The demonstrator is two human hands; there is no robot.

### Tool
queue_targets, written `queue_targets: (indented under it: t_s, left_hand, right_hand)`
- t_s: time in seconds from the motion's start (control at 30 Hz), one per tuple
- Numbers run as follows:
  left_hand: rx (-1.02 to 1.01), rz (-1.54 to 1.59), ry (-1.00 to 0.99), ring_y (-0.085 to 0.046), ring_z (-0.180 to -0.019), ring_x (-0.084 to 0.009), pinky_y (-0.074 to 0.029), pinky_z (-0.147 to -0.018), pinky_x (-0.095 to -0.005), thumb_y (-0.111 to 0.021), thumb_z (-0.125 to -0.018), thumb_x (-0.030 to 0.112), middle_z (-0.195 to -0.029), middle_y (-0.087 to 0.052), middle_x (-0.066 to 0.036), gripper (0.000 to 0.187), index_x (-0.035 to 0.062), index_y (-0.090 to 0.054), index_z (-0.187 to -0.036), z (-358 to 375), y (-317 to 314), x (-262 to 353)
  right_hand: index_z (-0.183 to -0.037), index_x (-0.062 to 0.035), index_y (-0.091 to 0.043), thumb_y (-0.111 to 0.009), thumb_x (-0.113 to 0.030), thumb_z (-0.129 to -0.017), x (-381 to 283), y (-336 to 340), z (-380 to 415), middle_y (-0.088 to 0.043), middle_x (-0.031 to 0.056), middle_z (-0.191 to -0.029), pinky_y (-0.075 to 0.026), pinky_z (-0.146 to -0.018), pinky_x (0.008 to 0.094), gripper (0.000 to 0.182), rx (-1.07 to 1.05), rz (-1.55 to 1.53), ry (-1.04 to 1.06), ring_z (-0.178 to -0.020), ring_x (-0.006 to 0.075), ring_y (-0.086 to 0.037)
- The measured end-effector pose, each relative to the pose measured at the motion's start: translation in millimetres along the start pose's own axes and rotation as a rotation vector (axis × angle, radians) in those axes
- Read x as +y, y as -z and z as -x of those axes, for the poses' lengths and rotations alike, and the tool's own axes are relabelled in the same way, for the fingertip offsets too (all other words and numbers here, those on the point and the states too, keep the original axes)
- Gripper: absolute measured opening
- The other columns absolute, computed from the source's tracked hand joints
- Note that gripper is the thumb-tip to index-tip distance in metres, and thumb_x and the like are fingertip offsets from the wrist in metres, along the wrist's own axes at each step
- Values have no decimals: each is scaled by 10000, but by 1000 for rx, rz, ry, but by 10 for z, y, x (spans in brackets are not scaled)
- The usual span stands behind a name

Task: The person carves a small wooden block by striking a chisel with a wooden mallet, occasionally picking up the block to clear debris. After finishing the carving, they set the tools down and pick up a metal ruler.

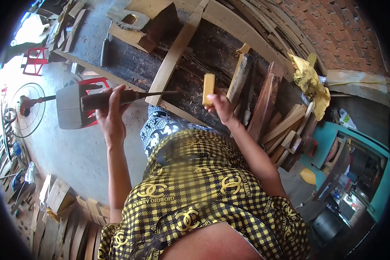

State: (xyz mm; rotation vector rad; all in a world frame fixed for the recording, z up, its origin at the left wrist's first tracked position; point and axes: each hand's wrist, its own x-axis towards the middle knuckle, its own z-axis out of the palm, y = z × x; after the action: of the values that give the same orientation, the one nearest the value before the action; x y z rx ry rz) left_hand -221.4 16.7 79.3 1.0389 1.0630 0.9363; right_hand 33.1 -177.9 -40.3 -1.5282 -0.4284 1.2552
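My left hand [112, 113] is wrapped round the thick dark handle of a chisel-like tool [151, 93]. Its slim metal blade points right, past the end of a pale wooden board [174, 56]. In my right hand [222, 108], a small yellowish rectangular block [209, 89] is gripped by its lower end and stands upright. Both hands are raised in front of my body, at the near side of a dark, worn workbench [160, 71]. Apart from each other, the tool and the block do not touch. The fingertips behind the block are partly hidden.
Wood pieces [264, 97] lie along the bench's right side, near a crumpled yellow bag [314, 84]. A large wooden block [154, 21] sits at the back. On the left stand a fan [28, 104], a grey box-shaped object [68, 113] and a red stool [35, 61].
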Motion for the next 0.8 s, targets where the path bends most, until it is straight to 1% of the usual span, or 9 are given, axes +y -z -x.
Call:
queue_targets:
  t_s: [0.03,0.13,0.2,0.37,0.43,0.57,0.63,0.7,0.8]
  left_hand:
    - [23,22,-19,-691,-1026,-255,-615,-825,-382,-648,-968,166,-1157,-674,-171,332,48,-500,-1240,3,24,33]
    - [4,126,-13,-689,-1033,-297,-621,-833,-412,-629,-976,165,-1158,-666,-196,310,46,-498,-1230,5,17,25]
    - [7,128,10,-688,-1036,-314,-622,-835,-423,-628,-977,167,-1165,-660,-206,312,42,-493,-1230,43,-95,-14]
    - [-115,158,43,-687,-1035,-330,-621,-841,-441,-625,-978,142,-1175,-651,-220,298,38,-489,-1222,193,-271,-56]
    - [-149,137,19,-686,-1034,-323,-617,-851,-430,-624,-976,117,-1170,-654,-212,288,34,-495,-1220,218,-322,-21]
    - [-133,5,-83,-686,-1028,-328,-609,-858,-428,-643,-968,134,-1164,-655,-205,276,25,-528,-1194,254,-416,19]
    - [-162,37,-105,-684,-1037,-316,-608,-859,-417,-638,-970,127,-1156,-663,-198,273,32,-525,-1200,271,-428,29]
    - [-172,23,-114,-683,-1045,-312,-605,-864,-415,-636,-970,115,-1154,-666,-195,273,32,-522,-1203,269,-463,9]
    - [-231,-13,-137,-683,-1050,-300,-596,-878,-411,-630,-967,86,-1154,-671,-186,275,31,-515,-1211,230,-519,-46]
  right_hand:
    - [-1136,-26,-561,-568,-410,-922,85,-3,-84,-643,65,-896,-518,-605,278,439,39,-267,-72,-691,149,-637]
    - [-1145,-45,-564,-540,-473,-914,286,5,-298,-628,85,-878,-500,-568,310,487,32,-543,-111,-653,174,-605]
    - [-1159,-30,-561,-500,-544,-904,343,8,-334,-627,117,-901,-491,-593,334,577,37,-861,-359,-679,205,-603]
    - [-1156,-4,-580,-385,-583,-911,253,-21,-141,-614,142,-918,-444,-600,348,658,-174,-1119,-109,-696,221,-541]
    - [-1140,-6,-584,-378,-581,-919,450,1,-194,-617,140,-893,-442,-592,348,650,-91,-1137,-231,-673,223,-544]
    - [-1184,-100,-564,-484,-609,-901,510,-87,-131,-620,88,-832,-485,-516,298,588,171,-544,-312,-588,167,-593]
    - [-1426,-94,-420,-644,-509,-851,546,-196,-76,-593,131,-957,-540,-557,378,744,298,156,-12,-650,261,-642]
    - [-1477,-109,-357,-739,-430,-805,610,-234,49,-539,179,-1045,-546,-661,433,837,473,966,320,-823,329,-639]
    - [-1522,-133,-287,-829,-390,-725,666,-257,93,-483,211,-1127,-510,-838,467,998,330,1129,255,-989,367,-577]
